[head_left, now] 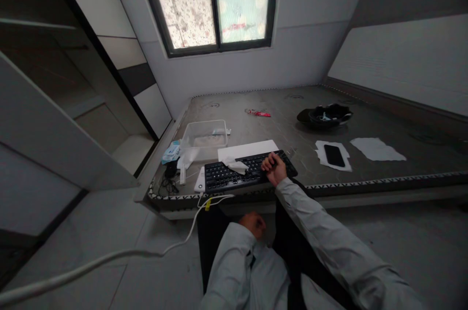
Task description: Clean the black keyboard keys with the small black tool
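A black keyboard (pixel 252 171) lies along the front edge of the mattress, with a crumpled white tissue (pixel 236 165) on its keys. My right hand (pixel 275 168) is over the keyboard's right part, its fingers curled inward; whatever they hold, if anything, does not show. Down at my lap, between the knees, my left hand (pixel 253 224) is loosely closed, and nothing shows in it. Behind the keyboard is a flat white sheet or board (pixel 252 147). A white device (pixel 199 181) with a cable sticks out at the keyboard's left end.
A clear plastic box (pixel 204 140) stands behind left, beside a blue-white packet (pixel 171 152) and dark cables (pixel 168 178). To the right lie a phone (pixel 334 155) on tissue, another tissue (pixel 376 148) and a dark cap (pixel 324 117). A red item (pixel 259 113) lies farther back. A white cable (pixel 146 253) crosses the foreground.
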`<act>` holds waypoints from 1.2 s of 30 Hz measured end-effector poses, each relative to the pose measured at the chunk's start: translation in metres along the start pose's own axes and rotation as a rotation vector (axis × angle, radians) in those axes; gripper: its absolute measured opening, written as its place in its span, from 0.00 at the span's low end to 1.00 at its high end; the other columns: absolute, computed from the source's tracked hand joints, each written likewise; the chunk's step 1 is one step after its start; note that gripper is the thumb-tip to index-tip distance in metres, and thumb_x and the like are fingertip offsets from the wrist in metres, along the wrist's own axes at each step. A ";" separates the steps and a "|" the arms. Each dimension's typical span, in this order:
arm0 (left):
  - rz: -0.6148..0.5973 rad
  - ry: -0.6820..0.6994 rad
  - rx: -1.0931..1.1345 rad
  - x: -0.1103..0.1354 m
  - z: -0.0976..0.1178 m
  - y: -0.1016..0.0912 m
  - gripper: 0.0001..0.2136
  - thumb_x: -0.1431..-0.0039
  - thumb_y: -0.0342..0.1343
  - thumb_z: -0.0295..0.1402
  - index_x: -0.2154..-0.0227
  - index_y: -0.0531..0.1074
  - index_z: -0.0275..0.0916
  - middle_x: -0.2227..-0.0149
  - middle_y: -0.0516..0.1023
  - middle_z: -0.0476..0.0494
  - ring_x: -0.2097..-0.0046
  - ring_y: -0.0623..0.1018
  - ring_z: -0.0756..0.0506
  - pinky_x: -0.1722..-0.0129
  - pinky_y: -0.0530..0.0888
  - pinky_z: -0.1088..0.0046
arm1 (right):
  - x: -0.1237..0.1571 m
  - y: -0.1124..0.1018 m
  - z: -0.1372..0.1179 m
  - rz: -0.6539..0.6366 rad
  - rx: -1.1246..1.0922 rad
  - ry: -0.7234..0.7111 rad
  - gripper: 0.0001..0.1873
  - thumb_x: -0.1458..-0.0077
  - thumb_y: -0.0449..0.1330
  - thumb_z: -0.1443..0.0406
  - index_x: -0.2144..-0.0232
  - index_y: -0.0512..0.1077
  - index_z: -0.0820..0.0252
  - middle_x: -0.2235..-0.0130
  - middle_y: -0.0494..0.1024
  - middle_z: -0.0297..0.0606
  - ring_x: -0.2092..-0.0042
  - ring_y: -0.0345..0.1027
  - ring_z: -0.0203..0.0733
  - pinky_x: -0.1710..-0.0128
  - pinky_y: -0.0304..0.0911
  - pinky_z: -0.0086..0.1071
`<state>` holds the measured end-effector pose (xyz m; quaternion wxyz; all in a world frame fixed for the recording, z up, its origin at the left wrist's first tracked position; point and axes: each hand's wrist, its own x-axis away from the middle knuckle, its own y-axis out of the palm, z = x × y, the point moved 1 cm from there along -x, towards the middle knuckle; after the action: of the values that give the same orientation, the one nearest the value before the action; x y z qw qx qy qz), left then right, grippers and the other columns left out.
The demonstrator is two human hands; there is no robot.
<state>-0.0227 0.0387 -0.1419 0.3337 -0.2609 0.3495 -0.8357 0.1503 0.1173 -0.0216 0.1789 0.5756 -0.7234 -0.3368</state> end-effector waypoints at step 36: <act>0.112 -0.067 0.160 -0.006 -0.017 -0.003 0.11 0.54 0.52 0.23 0.72 0.77 0.41 0.65 0.75 0.48 0.59 0.74 0.48 0.55 0.69 0.73 | -0.026 -0.008 0.047 -0.081 0.431 0.050 0.24 0.58 0.63 0.47 0.85 0.61 0.57 0.83 0.58 0.29 0.79 0.50 0.33 0.79 0.49 0.30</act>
<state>-0.0311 0.0516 -0.1517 0.4110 -0.2412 0.2843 -0.8319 0.1330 0.1546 -0.0568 0.0557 0.6372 -0.7503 -0.1671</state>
